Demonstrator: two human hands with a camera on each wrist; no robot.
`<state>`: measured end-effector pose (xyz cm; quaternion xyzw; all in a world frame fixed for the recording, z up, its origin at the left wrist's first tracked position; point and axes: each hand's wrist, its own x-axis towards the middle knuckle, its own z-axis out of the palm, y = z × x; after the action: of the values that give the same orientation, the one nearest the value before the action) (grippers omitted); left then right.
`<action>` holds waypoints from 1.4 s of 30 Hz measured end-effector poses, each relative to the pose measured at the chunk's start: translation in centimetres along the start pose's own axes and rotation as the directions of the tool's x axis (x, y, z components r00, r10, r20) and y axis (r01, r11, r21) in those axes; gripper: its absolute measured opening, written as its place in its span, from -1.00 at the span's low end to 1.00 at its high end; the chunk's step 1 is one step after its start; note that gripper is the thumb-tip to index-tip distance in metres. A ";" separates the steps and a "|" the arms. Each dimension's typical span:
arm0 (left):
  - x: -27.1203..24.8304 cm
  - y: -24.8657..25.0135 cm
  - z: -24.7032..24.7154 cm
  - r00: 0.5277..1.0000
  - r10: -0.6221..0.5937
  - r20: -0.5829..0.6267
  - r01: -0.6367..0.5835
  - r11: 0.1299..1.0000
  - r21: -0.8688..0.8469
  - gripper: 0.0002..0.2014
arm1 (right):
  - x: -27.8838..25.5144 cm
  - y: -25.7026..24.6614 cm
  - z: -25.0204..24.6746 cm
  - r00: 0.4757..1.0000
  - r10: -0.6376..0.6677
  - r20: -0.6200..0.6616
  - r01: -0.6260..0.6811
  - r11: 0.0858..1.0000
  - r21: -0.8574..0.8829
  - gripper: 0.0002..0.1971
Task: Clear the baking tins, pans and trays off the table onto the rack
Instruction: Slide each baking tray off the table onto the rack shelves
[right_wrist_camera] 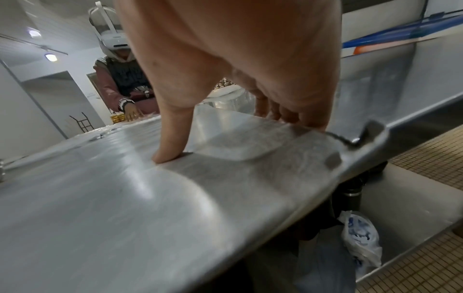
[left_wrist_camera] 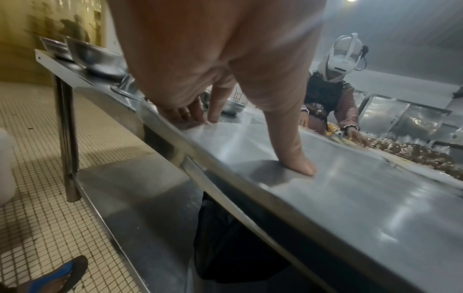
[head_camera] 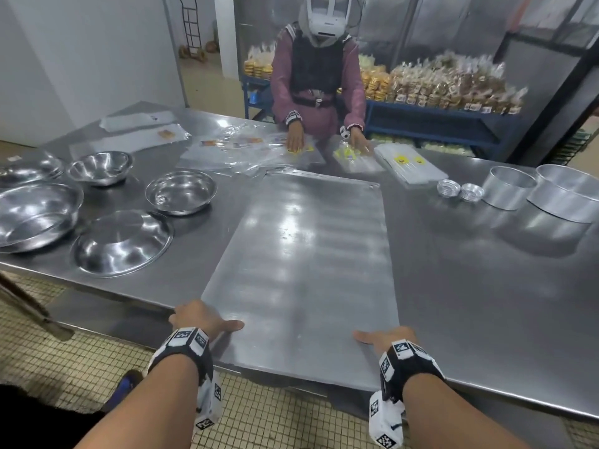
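Note:
A large flat metal baking tray (head_camera: 301, 254) lies lengthwise down the middle of the steel table (head_camera: 486, 303), its near end jutting past the front edge. My left hand (head_camera: 207, 319) holds the near left corner, thumb (left_wrist_camera: 300, 168) pressed on top and fingers at the side edge. At the near right corner my right hand (head_camera: 385, 337) holds the same tray (right_wrist_camera: 125, 198), thumb (right_wrist_camera: 170, 152) on top and fingers curled over the right edge.
Several steel bowls (head_camera: 181, 192) and a shallow pan (head_camera: 121, 244) sit left of the tray. Two round cake tins (head_camera: 509, 189) and small fluted tins (head_camera: 449, 188) stand at the far right. A person (head_camera: 317, 76) sorts plastic bags (head_camera: 408, 166) across the table.

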<state>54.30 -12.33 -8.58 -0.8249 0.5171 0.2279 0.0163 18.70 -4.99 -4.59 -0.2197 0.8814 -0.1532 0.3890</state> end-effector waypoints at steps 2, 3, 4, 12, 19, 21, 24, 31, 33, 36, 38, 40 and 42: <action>0.4 0.3 0.1 1.000 0.008 0.006 -0.008 1.000 -0.027 -0.03 | 1.1 -0.1 -0.4 0.999 -0.001 0.051 0.004 0.999 -0.049 -0.25; 0.4 0.3 0.2 1.000 0.003 0.008 -0.003 0.999 -0.033 -0.03 | 1.3 0.1 -0.5 0.997 0.005 0.072 0.001 0.997 -0.075 -0.33; 0.5 0.4 0.3 1.000 -0.004 0.008 0.004 1.000 -0.029 0.00 | 1.5 0.2 -0.5 0.996 0.022 0.090 -0.012 0.994 -0.109 -0.36; 3.6 0.5 2.0 0.987 -0.086 0.134 0.089 0.996 -0.020 0.28 | 1.2 0.1 0.4 0.992 -0.002 -0.126 -0.014 0.991 -0.133 0.24; 2.9 1.2 0.8 0.980 0.069 0.188 -0.109 0.971 0.213 -0.04 | -0.5 0.9 1.4 0.983 -0.005 -0.186 -0.028 0.984 -0.174 -0.02; 2.7 1.3 0.8 0.978 0.081 0.194 -0.129 0.959 0.254 -0.04 | 0.6 1.5 2.0 0.982 0.000 -0.191 -0.034 0.984 -0.175 0.12; 2.3 1.1 0.8 0.976 0.112 0.188 -0.167 0.936 0.310 -0.08 | 1.1 2.6 2.4 0.979 -0.036 -0.200 -0.019 0.965 -0.263 0.23; -0.4 0.1 2.1 0.978 0.084 0.189 -0.146 0.928 0.342 -0.01 | -1.2 5.3 1.8 0.969 0.000 -0.246 -0.075 0.951 -0.299 0.21; -1.5 0.0 2.5 0.981 0.051 0.189 -0.107 0.948 0.301 0.04 | -1.7 6.3 1.4 0.964 0.012 -0.266 -0.092 0.953 -0.288 0.10; -3.6 0.3 2.9 0.988 0.022 0.156 -0.059 0.970 0.238 -0.03 | -1.8 8.3 0.7 0.963 0.028 -0.268 -0.102 0.959 -0.265 0.08; -5.1 0.5 3.3 0.990 -0.004 0.138 -0.024 0.979 0.202 -0.01 | -1.7 9.7 0.1 0.961 0.062 -0.269 -0.122 0.970 -0.210 0.15; -6.5 0.7 4.1 0.989 -0.035 0.143 0.015 0.990 0.137 0.05 | -1.7 11.0 -0.9 0.963 0.067 -0.261 -0.122 0.972 -0.202 0.17; -8.0 1.2 4.8 0.987 -0.047 0.153 0.032 0.994 0.104 0.09 | -1.7 12.2 -2.2 0.964 0.076 -0.255 -0.131 0.970 -0.207 0.17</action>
<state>48.64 -4.84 -9.49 -0.8129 0.5085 0.2646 0.1026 14.80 6.57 -7.51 -0.1946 0.9445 -0.0593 0.2578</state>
